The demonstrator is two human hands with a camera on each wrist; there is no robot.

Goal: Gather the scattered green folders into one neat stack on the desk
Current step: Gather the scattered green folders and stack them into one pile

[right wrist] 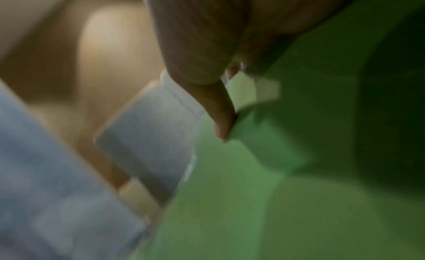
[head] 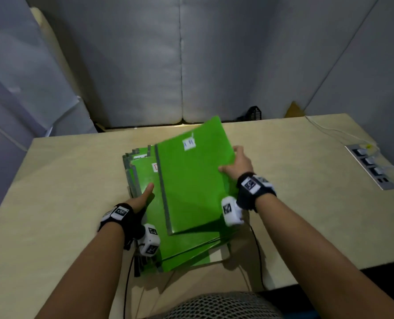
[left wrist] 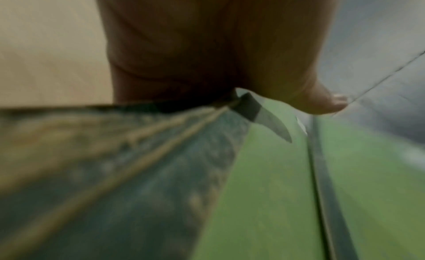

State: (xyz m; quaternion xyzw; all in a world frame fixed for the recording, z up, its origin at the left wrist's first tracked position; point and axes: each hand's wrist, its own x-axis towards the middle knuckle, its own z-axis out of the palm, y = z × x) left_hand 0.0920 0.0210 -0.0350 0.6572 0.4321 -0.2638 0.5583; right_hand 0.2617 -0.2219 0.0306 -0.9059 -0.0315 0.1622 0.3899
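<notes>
Right-hand grip (head: 237,164) clamps the right edge of a flat bright-green plastic folder with a grey spine strip and a small white label (head: 191,178), thumb on its top face, other fingers hidden beneath. That folder is tilted, its near corner over the pile, far end raised and skewed toward the right. Left-hand grip (head: 143,196) lies flat with fingers straight, thumb extended, pressing the left side of the stack of green folders (head: 179,249) below; it curls around nothing. Stack rests mid-counter on the pale beige wooden counter (head: 64,180), edges fanned and uneven, grey spines stepping out along the left. A second white label with red marking (head: 155,167) shows on the stack's top sheet, partly covered by the lifted folder. Both wrist views are blurred; the left one shows a thumb (left wrist: 326,102) over green sheets, the right one a fingertip (right wrist: 220,118) against green plastic. Grey socket strip (head: 370,166) is set into the counter at far right.
</notes>
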